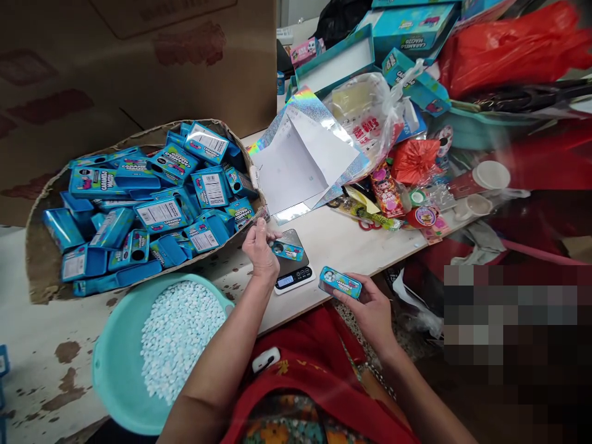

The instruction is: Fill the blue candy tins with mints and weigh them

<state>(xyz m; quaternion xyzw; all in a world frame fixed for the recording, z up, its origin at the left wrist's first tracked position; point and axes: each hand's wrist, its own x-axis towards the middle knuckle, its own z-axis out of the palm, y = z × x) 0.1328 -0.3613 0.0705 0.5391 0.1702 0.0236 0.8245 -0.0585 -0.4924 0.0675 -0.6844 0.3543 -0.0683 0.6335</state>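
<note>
My left hand [261, 248] hovers at the left edge of a small digital scale [303, 279], its thumb and fingers drawn together. What it pinches, if anything, is too small to make out. On the scale's plate lies a blue candy tin [292, 251] with a round opening near my fingertips. In my right hand [371, 303] is a second blue candy tin [340, 282], held tilted just right of the scale, with pale pieces showing at its left end. A turquoise basin [113, 370] below my left forearm holds many small white and pale-blue candies [180, 333].
A torn cardboard tray [46, 271] heaped with blue tins [166, 213] stands left of the scale. Behind the scale lie white sheets [296, 160]. Plastic bags [365, 117], cups [493, 176] and boxes [411, 31] crowd the right side. A large carton [139, 68] rises behind.
</note>
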